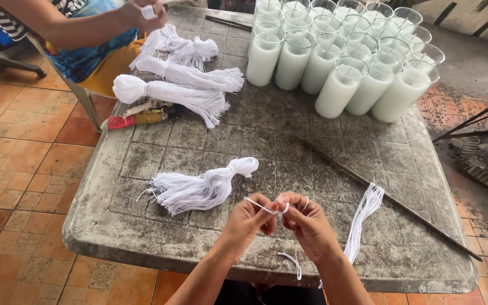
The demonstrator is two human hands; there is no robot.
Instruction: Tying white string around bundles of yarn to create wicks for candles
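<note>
My left hand [248,219] and my right hand [306,221] meet over the near edge of a worn grey table [142,226], both pinching one short white wick string [264,207] stretched between their fingertips. A knotted bundle of white wick strings [199,189] lies just left of my left hand. To the right of my right hand lies a loose flat bunch of white strings [362,217]. One stray string [293,262] hangs at the table's near edge.
Several glass candles filled with white wax [340,51] stand at the far right. A long thin dark stick [385,197] lies diagonally. More wick bundles [182,85] lie far left beside a comb [136,120]. Another person's hand [142,14] holds something white there.
</note>
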